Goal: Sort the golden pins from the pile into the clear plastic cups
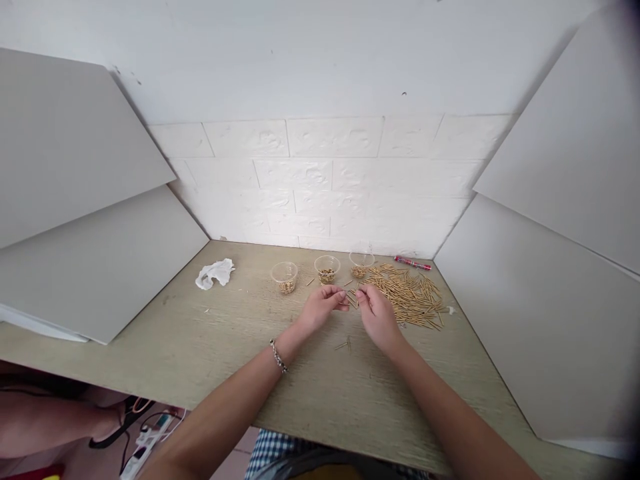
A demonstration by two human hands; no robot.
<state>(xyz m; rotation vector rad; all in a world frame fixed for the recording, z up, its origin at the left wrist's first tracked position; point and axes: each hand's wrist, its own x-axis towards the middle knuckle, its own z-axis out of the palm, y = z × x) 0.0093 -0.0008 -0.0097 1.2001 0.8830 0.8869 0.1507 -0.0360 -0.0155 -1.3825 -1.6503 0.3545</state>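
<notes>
My left hand (324, 308) and my right hand (377, 317) are close together over the middle of the table, thumbs pinched against fingers. Some thin gold-coloured metal pins (353, 301) show in the small gap between them; whether the fingertips grip any of these I cannot tell. Just right of my right hand spreads a large loose pile of the same pins (413, 297). Beyond the hands stand three clear plastic cups, the left cup (284, 272), the middle cup (327, 265) and the right cup (362, 259), each with small gold-coloured pieces inside.
A crumpled white tissue (215, 273) lies at the left. A red patterned tube (413, 263) rests behind the pile. Few thin pins (345, 345) lie nearer me. Grey panels (100, 260) flank the table (240, 353). Below left are a power strip (147, 443) and a person's leg (60, 423).
</notes>
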